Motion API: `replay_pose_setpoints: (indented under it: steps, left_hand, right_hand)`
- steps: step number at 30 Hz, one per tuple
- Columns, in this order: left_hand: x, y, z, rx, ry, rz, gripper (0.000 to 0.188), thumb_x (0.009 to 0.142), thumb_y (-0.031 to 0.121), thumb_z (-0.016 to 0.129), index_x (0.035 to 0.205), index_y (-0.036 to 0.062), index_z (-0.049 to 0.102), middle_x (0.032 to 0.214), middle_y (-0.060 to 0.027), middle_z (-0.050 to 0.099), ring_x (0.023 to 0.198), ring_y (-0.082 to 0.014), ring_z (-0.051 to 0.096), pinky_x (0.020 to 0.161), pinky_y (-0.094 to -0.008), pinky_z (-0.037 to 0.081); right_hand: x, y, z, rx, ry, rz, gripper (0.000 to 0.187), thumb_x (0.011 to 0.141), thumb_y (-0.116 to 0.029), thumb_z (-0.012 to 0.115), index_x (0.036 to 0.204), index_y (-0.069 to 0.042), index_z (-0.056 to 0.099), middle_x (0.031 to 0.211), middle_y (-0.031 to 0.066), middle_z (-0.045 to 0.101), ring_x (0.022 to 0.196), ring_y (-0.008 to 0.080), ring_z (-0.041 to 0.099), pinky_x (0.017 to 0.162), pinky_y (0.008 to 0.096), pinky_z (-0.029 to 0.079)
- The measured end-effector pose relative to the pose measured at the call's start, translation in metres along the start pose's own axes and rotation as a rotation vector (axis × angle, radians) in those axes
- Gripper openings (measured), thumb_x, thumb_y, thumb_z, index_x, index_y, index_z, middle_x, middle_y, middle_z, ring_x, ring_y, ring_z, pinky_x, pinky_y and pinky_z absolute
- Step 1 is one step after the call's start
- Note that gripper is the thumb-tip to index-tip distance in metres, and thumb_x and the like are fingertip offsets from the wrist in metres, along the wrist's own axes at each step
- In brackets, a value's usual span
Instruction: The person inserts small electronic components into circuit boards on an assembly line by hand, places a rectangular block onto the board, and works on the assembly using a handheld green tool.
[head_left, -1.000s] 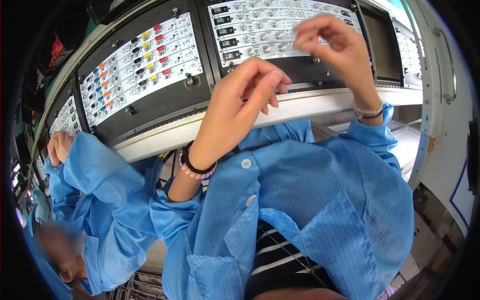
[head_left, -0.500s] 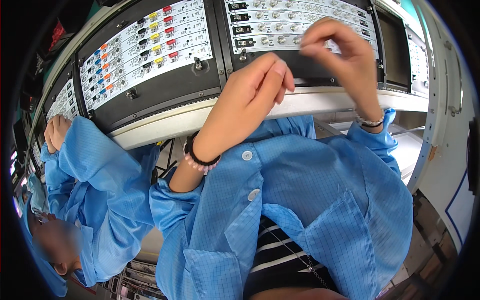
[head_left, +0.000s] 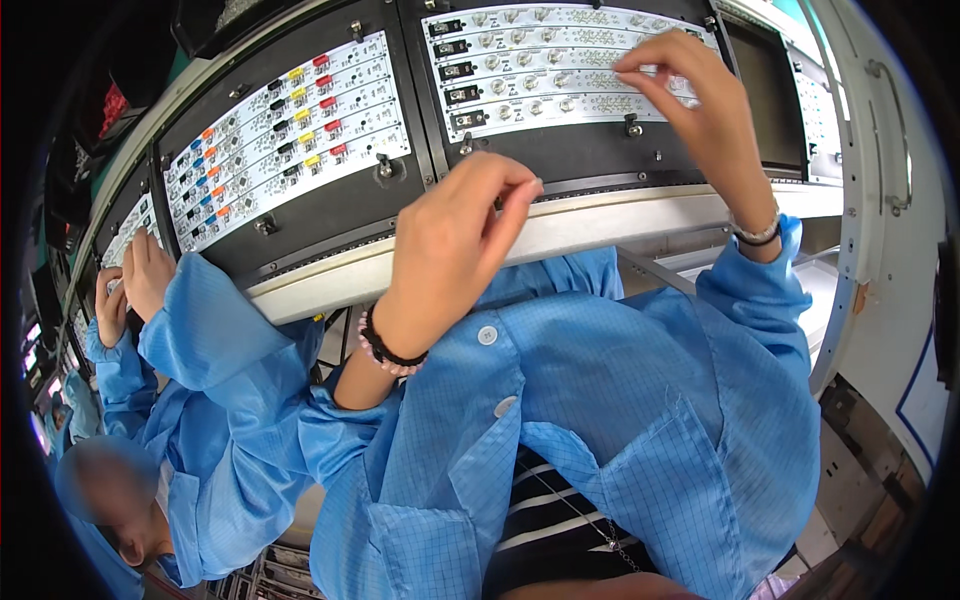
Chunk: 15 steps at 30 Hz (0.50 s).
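Observation:
Over the right-hand white circuit board panel (head_left: 600, 60), my right hand (head_left: 705, 105) has thumb and forefinger brought together in a pinch. Its fingertips are above the printed rows; whether they touch the board I cannot tell. The panel carries black connectors along its left side and rows of small round clear parts. My left hand (head_left: 445, 245) is raised near the bench's front rail, its fingertips pressed together. Anything in either pinch is too small or hidden to name. A black frame (head_left: 560, 155) surrounds the panel.
To the left, a second circuit board panel (head_left: 355, 110) bears red, yellow, black, orange and blue connectors. A white rail (head_left: 580, 215) edges the bench. A co-worker's hands (head_left: 145, 275) are over another board at far left. A white cabinet side (head_left: 880, 260) stands at right.
My left hand has drawn back toward me and left, away from my right hand. My right hand has reached farther over the panel, fingers straighter. The co-worker's hands have parted. The view has shifted slightly.

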<state>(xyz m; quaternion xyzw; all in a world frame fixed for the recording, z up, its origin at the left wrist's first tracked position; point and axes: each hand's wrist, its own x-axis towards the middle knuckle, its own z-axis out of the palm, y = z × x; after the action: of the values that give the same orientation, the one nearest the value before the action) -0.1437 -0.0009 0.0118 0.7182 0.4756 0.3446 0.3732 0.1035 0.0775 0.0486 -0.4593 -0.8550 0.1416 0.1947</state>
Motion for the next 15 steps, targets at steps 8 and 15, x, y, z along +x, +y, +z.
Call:
replay_pose_setpoints:
  steps: [8, 15]
  left_hand:
    - [-0.016, -0.006, 0.01, 0.089, 0.062, 0.201, 0.009, 0.081, 0.005, 0.068, 0.086, 0.0054, 0.061, 0.074, -0.0043, 0.059, 0.057, -0.0198, 0.058, 0.05, -0.0302, 0.046]
    - [-0.018, -0.008, 0.01, 0.154, 0.057, 0.251, 0.009, 0.08, 0.005, 0.068, 0.085, 0.0058, 0.061, 0.073, -0.0042, 0.058, 0.057, -0.0194, 0.058, 0.05, -0.0304, 0.046]
  right_hand:
    - [0.048, -0.002, 0.019, -0.16, 0.14, -0.554, 0.008, 0.083, -0.017, 0.062, 0.088, -0.012, 0.058, 0.088, 0.0026, 0.053, 0.083, 0.0179, 0.051, 0.075, 0.0321, 0.035]
    - [0.051, -0.009, 0.011, -0.323, -0.128, -0.481, 0.008, 0.084, -0.019, 0.058, 0.09, -0.014, 0.056, 0.091, 0.0021, 0.052, 0.085, 0.018, 0.049, 0.078, 0.0327, 0.034]
